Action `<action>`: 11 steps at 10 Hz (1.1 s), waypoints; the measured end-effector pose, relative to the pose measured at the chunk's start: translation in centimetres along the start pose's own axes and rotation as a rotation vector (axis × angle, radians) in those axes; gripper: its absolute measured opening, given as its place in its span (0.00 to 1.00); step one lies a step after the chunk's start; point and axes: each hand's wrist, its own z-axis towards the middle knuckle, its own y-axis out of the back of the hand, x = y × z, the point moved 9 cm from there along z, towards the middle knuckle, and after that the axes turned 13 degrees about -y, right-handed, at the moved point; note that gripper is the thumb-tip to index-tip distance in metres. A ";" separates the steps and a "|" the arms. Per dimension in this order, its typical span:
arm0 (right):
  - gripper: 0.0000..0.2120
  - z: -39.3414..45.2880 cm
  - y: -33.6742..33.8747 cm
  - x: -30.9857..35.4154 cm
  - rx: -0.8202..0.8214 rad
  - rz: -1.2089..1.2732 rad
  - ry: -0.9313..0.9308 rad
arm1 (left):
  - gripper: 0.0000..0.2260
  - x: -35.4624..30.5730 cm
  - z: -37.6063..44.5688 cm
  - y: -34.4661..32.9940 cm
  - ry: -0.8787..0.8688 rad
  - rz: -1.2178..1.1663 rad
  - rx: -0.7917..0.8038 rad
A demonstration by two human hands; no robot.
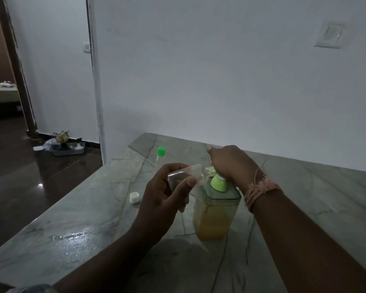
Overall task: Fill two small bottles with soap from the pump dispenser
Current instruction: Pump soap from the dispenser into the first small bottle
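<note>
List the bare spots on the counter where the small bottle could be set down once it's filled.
Free: the near-left counter, between the white cap and the front edge; also the right side, beyond the right hand, up to the wall. Crowded: the middle, where the left hand holds the small bottle at the pump dispenser, green-capped bottle behind.

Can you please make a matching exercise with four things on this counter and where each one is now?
Things:
1. clear small bottle
2. white cap
3. green-capped bottle
4. pump dispenser

Places or states:
a. lies loose on the counter, left of the left hand
b. stands at the back of the counter, closed
c. held tilted in the left hand, mouth toward the nozzle
d. stands under the right hand, which rests on its pump head

Pairs: 1-c, 2-a, 3-b, 4-d
</note>
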 end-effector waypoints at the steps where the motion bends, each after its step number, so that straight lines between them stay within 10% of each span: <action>1: 0.18 0.2 -0.1 0.0 0.048 -0.048 -0.009 | 0.20 0.0 -0.3 -0.6 0.013 -0.048 0.029; 11: 0.17 -1.1 0.5 0.1 0.153 -0.083 -0.017 | 0.18 2.0 -0.9 -0.8 0.198 -0.281 0.056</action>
